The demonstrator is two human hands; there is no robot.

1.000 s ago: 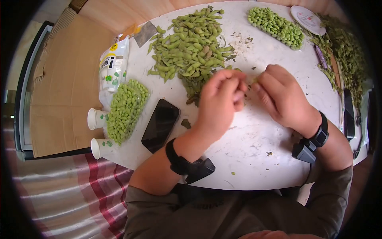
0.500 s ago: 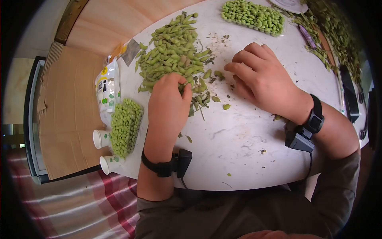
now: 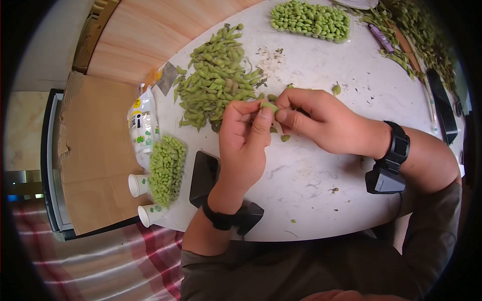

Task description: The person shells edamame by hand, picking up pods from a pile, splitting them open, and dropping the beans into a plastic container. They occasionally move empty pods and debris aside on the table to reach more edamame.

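Note:
Between both hands, a green soybean pod (image 3: 269, 106) is pinched above the table. My left hand (image 3: 245, 145) grips it with thumb and forefinger, the other fingers curled. On the pod's right end, my right hand (image 3: 331, 120) closes its thumb and fingers. Just beyond my left hand lies a heap of unshelled soybean pods (image 3: 216, 75). Shelled green beans fill a clear tray (image 3: 167, 170) at the left and another tray (image 3: 311, 21) at the far side. A few loose pods lie beyond and under my right hand, partly hidden by it.
A dark phone (image 3: 203, 178) lies beside my left forearm. Two paper cups (image 3: 139, 184) and a white packet (image 3: 142, 120) line the left edge. Leafy stalks (image 3: 427, 35) pile up at the far right, near a purple wrapper (image 3: 380, 37) and a black object (image 3: 442, 105).
My left hand has left the pod heap and moved right and nearer. My right hand has closed and met it at a pod. The phone has come into view.

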